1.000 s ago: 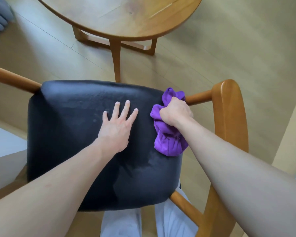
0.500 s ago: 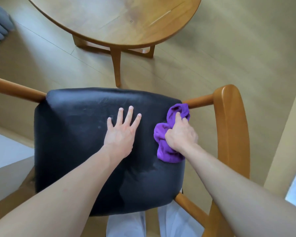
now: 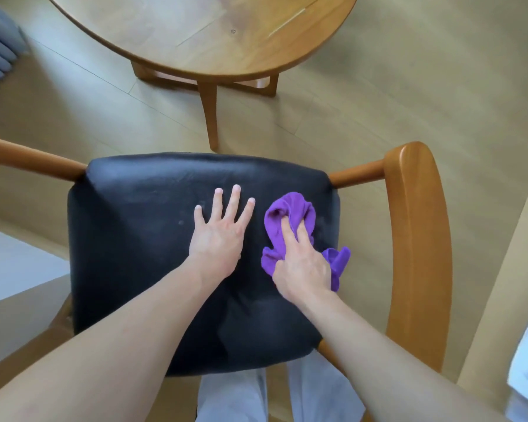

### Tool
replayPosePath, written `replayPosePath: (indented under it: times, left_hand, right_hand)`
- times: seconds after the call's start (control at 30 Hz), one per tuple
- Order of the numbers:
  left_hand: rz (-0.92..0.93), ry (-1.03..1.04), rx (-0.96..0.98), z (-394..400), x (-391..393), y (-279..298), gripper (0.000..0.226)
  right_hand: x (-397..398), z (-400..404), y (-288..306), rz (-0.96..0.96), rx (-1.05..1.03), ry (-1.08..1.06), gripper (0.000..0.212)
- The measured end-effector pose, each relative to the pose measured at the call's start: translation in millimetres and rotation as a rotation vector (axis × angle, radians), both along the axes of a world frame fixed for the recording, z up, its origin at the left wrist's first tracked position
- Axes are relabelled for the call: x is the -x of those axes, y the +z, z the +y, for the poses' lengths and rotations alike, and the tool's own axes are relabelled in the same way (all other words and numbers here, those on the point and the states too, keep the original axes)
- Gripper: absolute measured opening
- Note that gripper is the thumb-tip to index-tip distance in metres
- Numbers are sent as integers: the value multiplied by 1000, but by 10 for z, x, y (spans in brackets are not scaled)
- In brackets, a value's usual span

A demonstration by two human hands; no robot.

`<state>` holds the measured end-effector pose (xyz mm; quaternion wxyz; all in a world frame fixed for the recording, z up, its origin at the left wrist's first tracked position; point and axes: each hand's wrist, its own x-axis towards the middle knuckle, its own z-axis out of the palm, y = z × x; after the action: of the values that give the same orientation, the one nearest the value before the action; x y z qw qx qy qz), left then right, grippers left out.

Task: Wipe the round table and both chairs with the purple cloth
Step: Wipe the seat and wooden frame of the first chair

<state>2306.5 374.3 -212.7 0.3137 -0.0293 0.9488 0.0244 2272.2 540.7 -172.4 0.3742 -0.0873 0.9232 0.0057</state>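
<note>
**Purple cloth on the black chair seat, under the right hand**

The person leans over a chair (image 3: pixel 418 239) with a wooden frame and a black padded seat (image 3: pixel 141 239). Both bare forearms reach down onto the cushion.

The left hand (image 3: pixel 217 236) lies flat near the middle of the seat, palm down, fingers straight and spread, holding nothing. It simply rests on the black surface.

The right hand (image 3: pixel 302 266) sits just beside it, toward the right edge of the seat. Its fingers dig into the purple cloth (image 3: pixel 287 211), which is bunched and crumpled beneath them; two fingers press into the folds and the rest of the hand curls over the fabric, gripping it against the cushion. One bunch of the cloth pokes out beyond the fingertips and a smaller tail sticks out at the right of the hand, close to the seat's edge.

The curved wooden armrest runs along the right side, apart from the cloth. Ahead of the chair stands the round table (image 3: pixel 226 41), its wooden top bare where visible, its legs planted on the pale floor (image 3: pixel 409 102). Light trousers (image 3: pixel 232 397) show below the seat's near edge.
</note>
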Motion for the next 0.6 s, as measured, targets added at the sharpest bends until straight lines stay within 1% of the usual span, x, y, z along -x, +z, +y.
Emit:
replayPosePath:
  times: [0.07,0.1,0.13,0.17,0.2,0.27,0.3,0.37,0.43,0.47,0.5,0.6]
  left_hand:
    - [-5,-1,-4,-1,13,5,115]
    - [-7,-3,-7,-5,15,1,116]
    - [-10,-11,-4,-12,10,-6,117]
    - [-10,-24,4,-18,8,-18,119]
    - [-6,-38,14,-24,8,-34,120]
    - [8,-51,27,-28,0,-60,122]
    - [10,-54,28,-24,0,-64,123]
    - [15,-59,29,-19,-6,-69,125]
    - [25,-61,37,-27,-5,-76,125]
    - [22,-59,37,-23,-4,-69,125]
    - [17,-57,39,-20,-3,-54,125]
    - [19,-65,41,5,-7,-13,123]
  right_hand:
    - [-398,144,65,-76,0,119,91]
    - [-531,210,109,-122,7,142,88]
    - [-602,263,138,-146,17,110,85]
    - [-606,291,162,-122,31,25,82]
    - [-546,293,181,-65,46,-106,78]
    - [-273,233,144,79,100,-393,73]
    - [-64,178,96,144,136,-499,74]
    - [421,51,-7,185,191,-596,77]
    - [740,-49,-70,153,164,-576,76]
    - [751,-67,-97,147,139,-557,75]
    - [666,-59,-122,150,119,-520,74]
    - [9,128,-100,136,53,-314,75]
